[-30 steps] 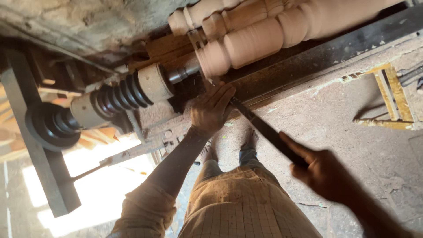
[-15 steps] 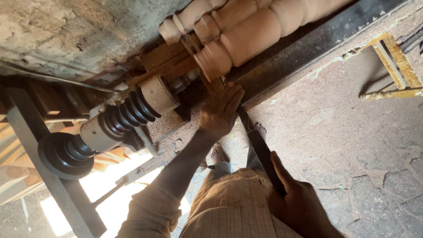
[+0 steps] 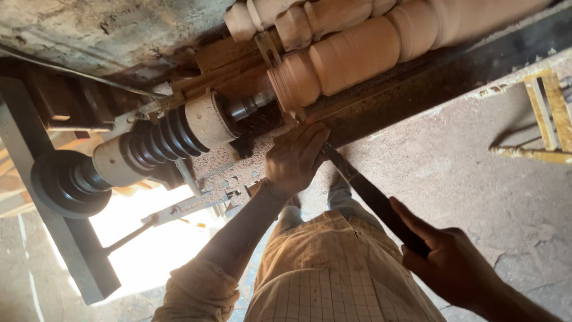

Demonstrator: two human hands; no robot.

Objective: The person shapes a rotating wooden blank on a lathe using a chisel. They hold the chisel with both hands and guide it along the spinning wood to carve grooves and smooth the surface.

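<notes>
My left hand lies palm-down over the front of the long turning chisel, fingers flat and close together, pressing the blade down against the dark rest bar just below the turned wooden spindle. My right hand is wrapped around the back end of the chisel, fingers curled shut about it with the thumb laid along the top. The chisel runs at a slant between my two hands, its tip hidden under my left fingers right at the narrow end of the spindle, beside the metal lathe shaft and the grooved pulley.

The tool looks to me like a stiff, flat steel bar, fairly heavy for its width and unlikely to flex, so I judge it wants two holds well apart: one far back for leverage, one forward and low to keep it from jumping. The spindle is pale, smooth wood with rounded beads; I judge it hard but easy to gouge or chip at the thin shoulders, so the edge should meet it lightly. Sawdust covers the bench, which may make the surface slippery.
</notes>
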